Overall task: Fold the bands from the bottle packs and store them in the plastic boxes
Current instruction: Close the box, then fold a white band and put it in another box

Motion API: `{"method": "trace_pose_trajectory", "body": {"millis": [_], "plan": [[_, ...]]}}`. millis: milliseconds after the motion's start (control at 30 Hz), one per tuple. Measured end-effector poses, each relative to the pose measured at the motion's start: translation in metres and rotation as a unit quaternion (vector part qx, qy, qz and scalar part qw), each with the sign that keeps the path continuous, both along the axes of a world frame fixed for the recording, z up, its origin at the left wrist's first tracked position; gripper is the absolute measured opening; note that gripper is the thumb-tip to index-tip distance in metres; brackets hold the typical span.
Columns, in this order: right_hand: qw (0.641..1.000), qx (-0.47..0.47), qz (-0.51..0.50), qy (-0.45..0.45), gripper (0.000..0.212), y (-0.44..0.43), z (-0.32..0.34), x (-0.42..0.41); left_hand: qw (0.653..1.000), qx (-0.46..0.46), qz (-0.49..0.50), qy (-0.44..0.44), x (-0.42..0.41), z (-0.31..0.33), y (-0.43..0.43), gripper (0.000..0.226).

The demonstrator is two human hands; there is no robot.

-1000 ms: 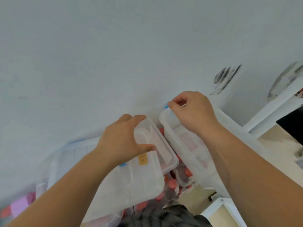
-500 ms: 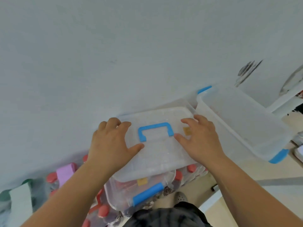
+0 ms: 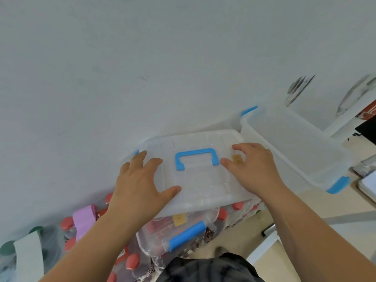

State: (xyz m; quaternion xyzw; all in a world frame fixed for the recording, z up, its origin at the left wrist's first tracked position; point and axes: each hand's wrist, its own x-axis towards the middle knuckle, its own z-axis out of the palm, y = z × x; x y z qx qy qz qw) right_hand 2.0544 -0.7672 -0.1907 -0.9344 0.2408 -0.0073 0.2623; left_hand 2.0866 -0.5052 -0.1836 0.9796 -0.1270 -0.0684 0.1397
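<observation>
Head camera view, looking down: the left hand (image 3: 140, 186) and right hand (image 3: 254, 167) each lie with an open grip, fingers spread and clasping nothing, flat on a clear plastic lid (image 3: 199, 184), one on either side of its blue handle (image 3: 196, 157). Below the lid's near edge shows a clear plastic box (image 3: 160, 238) with a blue latch (image 3: 187, 235), resting on packs of red-capped bottles (image 3: 132, 263), and a second, lidless box (image 3: 284, 157) stands just right of the lid. At lower left, a pink band (image 3: 84, 219) and a pale band (image 3: 29, 257) lie over the bottle packs.
</observation>
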Motion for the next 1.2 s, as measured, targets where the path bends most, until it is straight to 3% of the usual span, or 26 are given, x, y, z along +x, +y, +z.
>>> {"method": "trace_pose_trajectory", "body": {"millis": [233,500,733,900,1200], "plan": [[0.995,0.017,-0.075,-0.06,0.061,-0.057,0.037,-0.026,0.995,-0.069,-0.061,-0.045,0.011,0.034,-0.057,0.081],[0.976,0.053,-0.193,-0.085,0.064,-0.131,0.03,-0.082,0.977,-0.053,-0.201,-0.035,0.048,0.042,-0.176,0.086],[0.945,0.125,-0.27,-0.135,0.054,-0.172,0.006,-0.115,0.955,-0.035,-0.296,0.004,0.079,0.047,-0.263,0.097],[0.925,0.171,-0.293,-0.17,0.047,-0.177,-0.012,-0.116,0.944,-0.018,-0.328,0.04,0.104,0.04,-0.3,0.108],[0.929,0.18,-0.275,-0.17,0.042,-0.184,-0.035,-0.115,0.939,0.024,-0.337,0.061,0.131,0.012,-0.33,0.109]]}}
